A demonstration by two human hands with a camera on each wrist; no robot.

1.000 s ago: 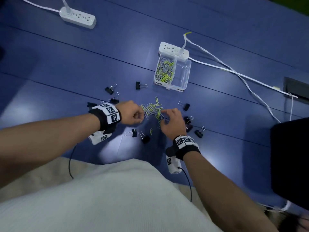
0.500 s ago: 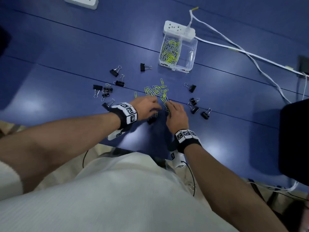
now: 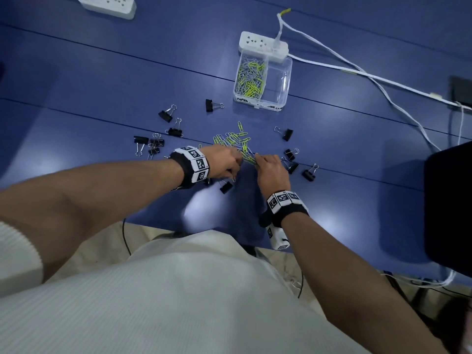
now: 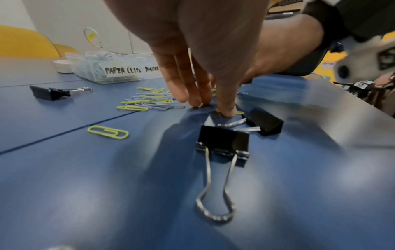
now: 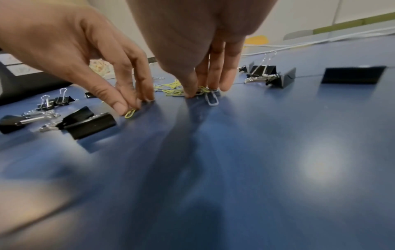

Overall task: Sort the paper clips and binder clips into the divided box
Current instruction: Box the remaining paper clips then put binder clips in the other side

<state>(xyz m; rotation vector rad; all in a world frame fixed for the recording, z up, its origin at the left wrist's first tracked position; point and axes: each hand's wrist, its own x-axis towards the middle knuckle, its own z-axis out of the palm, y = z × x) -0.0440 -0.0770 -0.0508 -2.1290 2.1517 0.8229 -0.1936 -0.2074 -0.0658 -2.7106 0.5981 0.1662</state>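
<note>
- Head view: paper clips [image 3: 233, 141] lie in a loose heap on the blue worktop [image 3: 102, 80], with the black binder clips [image 3: 168, 116] scattered round it, so the heap seems the job in hand. The divided box [image 3: 287, 80] stands well apart beyond, against a power strip [image 3: 263, 46]; its left compartment holds green and grey paper clips, its right one looks empty. The left hand [image 3: 224, 162] and the right hand [image 3: 270, 167] meet at the near edge of the heap, probably to rake it together for one lift.
- Left wrist view: the left hand's fingers [image 4: 192, 94] point straight down, close together, tips on the worktop at the heap's edge; the thumb presses a green clip flat. Nothing is pinched or lifted, as far as I can see. One binder clip [image 4: 222, 142] lies just this side of the thumb and a stray green paper clip [image 4: 108, 132] to the left. The box label reads "PAPER CLIPS" on the filled side.
- Right wrist view: the right hand's fingers [image 5: 213, 76] are straight, side by side, tips pressing on a few clips, a grey paper clip [image 5: 211, 99] sticking out beneath. The left hand's thumb and forefinger close on a green clip [image 5: 130, 113] that lies flat on the worktop.
</note>
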